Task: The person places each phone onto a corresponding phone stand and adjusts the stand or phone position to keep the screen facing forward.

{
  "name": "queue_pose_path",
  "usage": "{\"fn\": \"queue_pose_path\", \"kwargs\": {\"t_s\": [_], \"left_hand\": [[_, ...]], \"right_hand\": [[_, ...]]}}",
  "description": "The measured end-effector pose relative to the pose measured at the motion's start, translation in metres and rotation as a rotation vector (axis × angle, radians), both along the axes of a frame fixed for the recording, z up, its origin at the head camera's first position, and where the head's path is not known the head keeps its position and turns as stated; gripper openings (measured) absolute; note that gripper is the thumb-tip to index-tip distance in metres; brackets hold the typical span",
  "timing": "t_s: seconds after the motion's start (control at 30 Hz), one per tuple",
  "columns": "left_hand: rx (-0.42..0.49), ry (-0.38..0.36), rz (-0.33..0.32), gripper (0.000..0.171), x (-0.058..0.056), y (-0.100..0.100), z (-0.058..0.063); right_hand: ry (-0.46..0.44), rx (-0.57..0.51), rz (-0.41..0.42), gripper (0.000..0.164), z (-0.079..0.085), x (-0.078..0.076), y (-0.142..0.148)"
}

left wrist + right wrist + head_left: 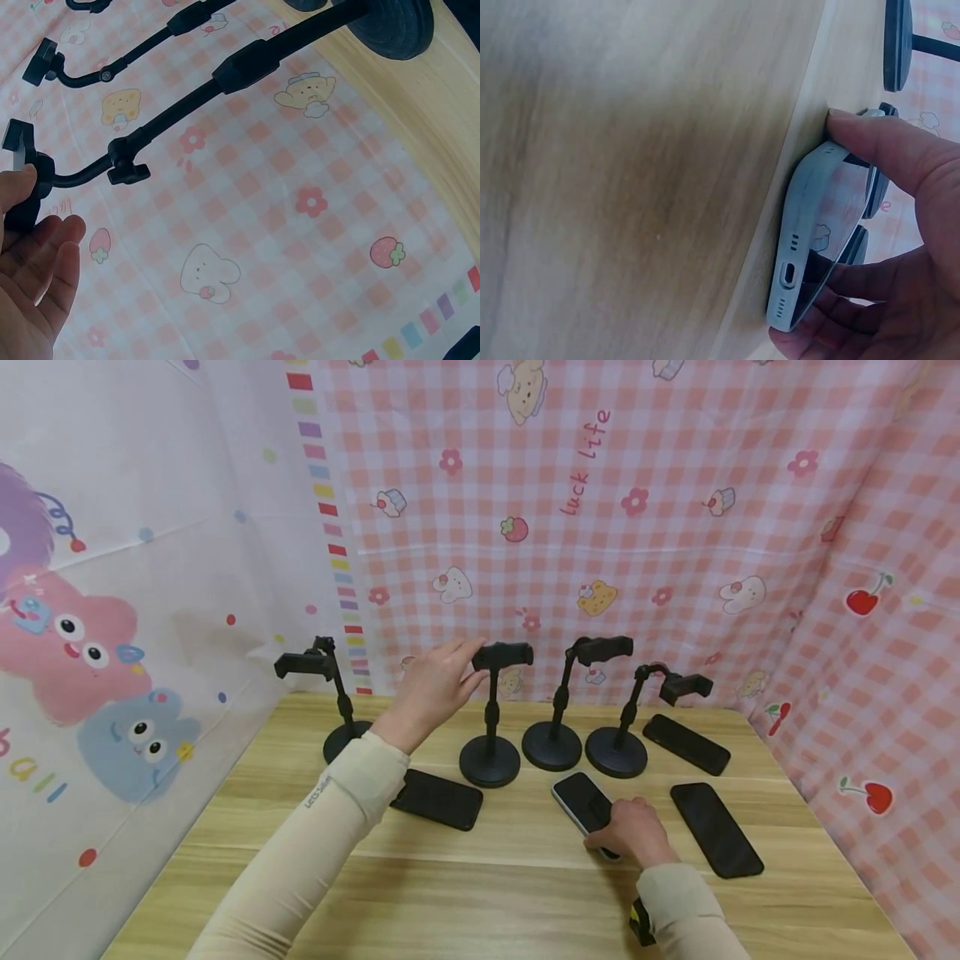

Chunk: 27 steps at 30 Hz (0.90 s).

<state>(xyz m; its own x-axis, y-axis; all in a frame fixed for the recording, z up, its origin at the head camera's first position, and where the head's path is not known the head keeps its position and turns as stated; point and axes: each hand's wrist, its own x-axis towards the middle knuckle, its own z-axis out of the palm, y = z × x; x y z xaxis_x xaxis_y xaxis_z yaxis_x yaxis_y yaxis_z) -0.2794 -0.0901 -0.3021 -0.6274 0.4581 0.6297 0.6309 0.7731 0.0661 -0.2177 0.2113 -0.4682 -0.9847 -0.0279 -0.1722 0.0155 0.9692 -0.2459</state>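
Near the table's [465,893] back edge the left hand [437,687], thumb and fingers slightly parted, pinches a clamp [506,655], whose tall stand [492,717] could topple if pushed sideways, while the right hand [637,831], spanning its width, grips the pale-edged phone [581,802] nearer the table's right edge than left.

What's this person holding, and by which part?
Left grip: a phone stand, by one end of its top clamp. Right grip: the white-edged phone, by its long side edges.
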Motion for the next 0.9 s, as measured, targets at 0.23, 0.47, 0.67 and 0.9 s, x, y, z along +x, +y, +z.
{"fn": "queue_pose_path", "kwargs": {"t_s": [0.23,0.47,0.67,0.9], "left_hand": [[0.007,-0.013,0.003,0.048,0.0011,-0.0010,-0.0017],[0.022,-0.009,0.005,0.049,0.0012,-0.0025,-0.0027],[0.025,-0.010,0.011,0.050,0.0019,-0.0039,-0.0029],[0.021,0.031,0.036,0.049,0.0021,-0.0048,-0.0039]], "right_hand": [[-0.008,0.008,-0.035,0.070,-0.0011,0.0018,-0.0030],[-0.010,0.010,-0.055,0.068,-0.0005,0.0032,-0.0057],[-0.020,-0.006,-0.060,0.068,0.0022,0.0055,-0.0073],[-0.032,-0.019,-0.069,0.070,0.0045,0.0072,-0.0086]]}}
